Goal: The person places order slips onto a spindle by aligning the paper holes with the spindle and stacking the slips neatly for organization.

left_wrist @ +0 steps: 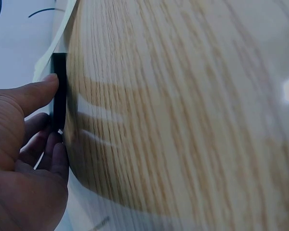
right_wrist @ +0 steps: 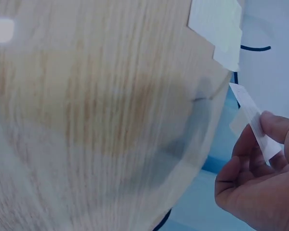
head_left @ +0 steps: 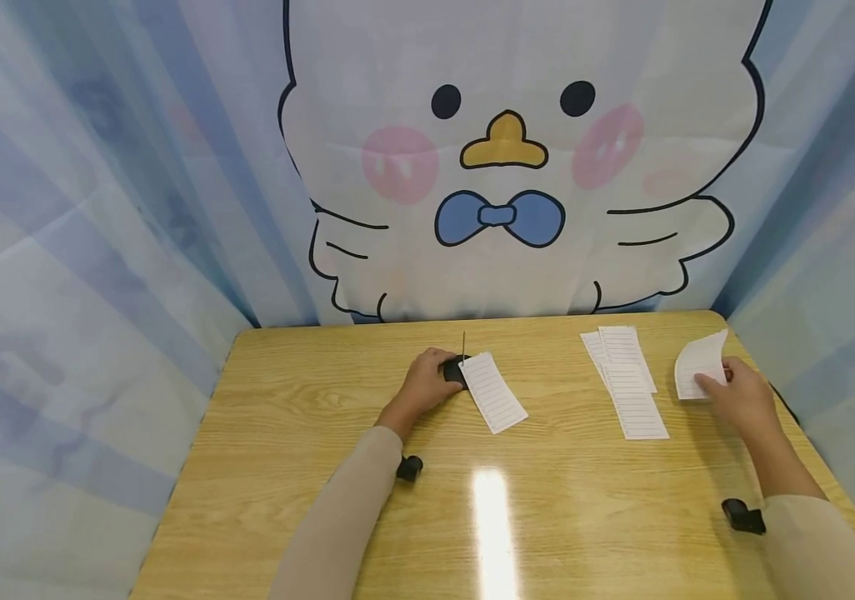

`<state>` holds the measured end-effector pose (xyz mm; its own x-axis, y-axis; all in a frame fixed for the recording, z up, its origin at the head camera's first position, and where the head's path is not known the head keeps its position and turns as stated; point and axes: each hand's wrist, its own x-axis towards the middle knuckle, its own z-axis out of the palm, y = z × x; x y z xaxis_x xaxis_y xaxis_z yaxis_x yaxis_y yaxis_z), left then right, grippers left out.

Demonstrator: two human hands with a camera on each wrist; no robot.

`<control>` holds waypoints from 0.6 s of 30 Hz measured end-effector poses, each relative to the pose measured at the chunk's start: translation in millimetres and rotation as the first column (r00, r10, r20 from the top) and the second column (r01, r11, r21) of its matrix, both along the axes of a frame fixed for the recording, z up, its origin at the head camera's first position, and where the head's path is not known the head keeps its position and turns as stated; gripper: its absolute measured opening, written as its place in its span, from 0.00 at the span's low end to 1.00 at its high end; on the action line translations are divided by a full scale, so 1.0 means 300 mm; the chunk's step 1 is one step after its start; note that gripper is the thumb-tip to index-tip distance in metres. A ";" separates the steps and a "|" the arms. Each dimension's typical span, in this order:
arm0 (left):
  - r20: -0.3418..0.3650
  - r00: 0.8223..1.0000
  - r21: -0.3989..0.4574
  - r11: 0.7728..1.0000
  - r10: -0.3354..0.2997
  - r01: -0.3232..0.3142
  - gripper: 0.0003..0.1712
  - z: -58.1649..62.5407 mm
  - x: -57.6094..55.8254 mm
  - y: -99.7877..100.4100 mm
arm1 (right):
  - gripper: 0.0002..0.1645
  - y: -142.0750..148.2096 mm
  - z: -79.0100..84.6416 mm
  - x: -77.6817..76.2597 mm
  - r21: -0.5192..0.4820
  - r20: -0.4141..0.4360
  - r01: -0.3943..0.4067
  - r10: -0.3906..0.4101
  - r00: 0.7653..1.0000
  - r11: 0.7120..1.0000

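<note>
My left hand (head_left: 427, 380) grips the black base of a paper spike (head_left: 455, 372), whose thin needle stands upright. In the left wrist view, thumb and fingers hold opposite edges of the flat black base (left_wrist: 59, 94). A lined white slip (head_left: 495, 396) lies against the spike, its upper corner at the base and the rest slanting toward me. Off to the right, my right hand (head_left: 750, 398) pinches another white slip (head_left: 700, 367), raised above the table and curved. The right wrist view has this slip (right_wrist: 253, 118) nearly edge-on between thumb and fingers.
Several lined slips (head_left: 628, 387) overlap on the wooden table (head_left: 307, 500), between the two hands and nearer the right. A printed curtain (head_left: 502, 275) hangs right behind the table's back edge, with more cloth at both sides. A black cord (head_left: 783, 402) shows at the right edge.
</note>
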<state>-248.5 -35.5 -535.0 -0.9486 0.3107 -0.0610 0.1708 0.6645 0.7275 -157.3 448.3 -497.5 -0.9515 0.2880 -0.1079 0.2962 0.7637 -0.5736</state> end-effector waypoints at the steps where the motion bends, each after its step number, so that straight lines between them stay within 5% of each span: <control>1: 0.000 1.000 -0.002 1.000 0.000 0.000 0.33 -0.001 0.000 0.000 | 0.41 -0.002 0.005 0.000 0.006 -0.006 -0.011 0.011 1.000 1.000; 18: 0.007 1.000 -0.009 1.000 -0.004 0.004 0.33 -0.005 -0.004 0.001 | 0.35 -0.106 0.137 -0.012 0.033 -0.113 -0.134 0.137 0.984 0.990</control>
<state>-249.7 -35.2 -536.4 -0.9468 0.3141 -0.0700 0.1690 0.6703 0.7226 -160.7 416.5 -456.5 -0.9875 0.1572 0.0102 0.1225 0.8070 -0.5777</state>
